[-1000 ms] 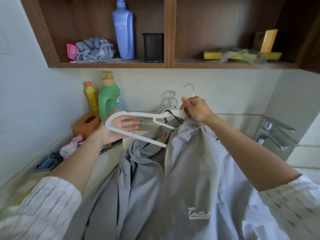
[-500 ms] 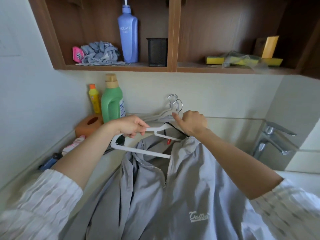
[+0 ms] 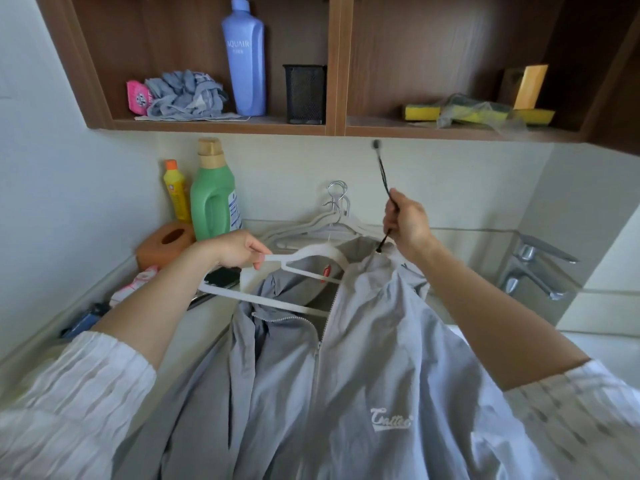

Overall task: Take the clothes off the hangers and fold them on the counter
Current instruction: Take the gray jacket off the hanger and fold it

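From the head view, the left hand [image 3: 239,250] pinches the white plastic hanger [image 3: 298,263], its grip narrow on one arm. The right hand [image 3: 408,223] grips the black drawstring [image 3: 383,178] of the pale grey zip-up jacket [image 3: 363,375], draped over the bench [image 3: 207,320].

The left hand [image 3: 239,250] holds a white hanger [image 3: 277,282] inside a grey jacket [image 3: 363,375]; the right hand [image 3: 407,223] pinches its black drawstring [image 3: 382,174].

Jacket [image 3: 363,375] hides the hanger's [image 3: 311,252] right half.
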